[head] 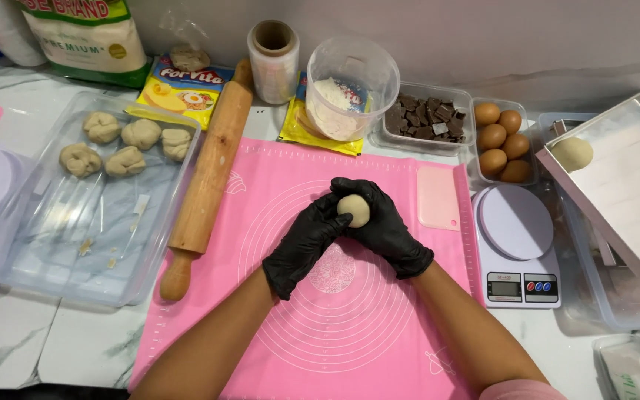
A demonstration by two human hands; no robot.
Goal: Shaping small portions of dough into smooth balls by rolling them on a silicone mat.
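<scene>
Dough ball (pixel 354 210) clamped between both gloved grips, left hand (pixel 307 241) and right hand (pixel 383 222), above pink mat (pixel 275 185).

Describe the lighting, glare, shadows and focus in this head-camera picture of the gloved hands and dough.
Head view: bright, even light, with only soft shadows under the rolling pin; glare streaks the clear plastic tray; the dough ball and both gloved hands, left and right, are sharp; edges bow slightly.

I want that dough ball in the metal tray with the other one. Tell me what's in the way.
Nothing visible blocks it. Both hands hold the dough ball; the pink scraper and kitchen scale lie low beneath the path to the metal tray.
</scene>
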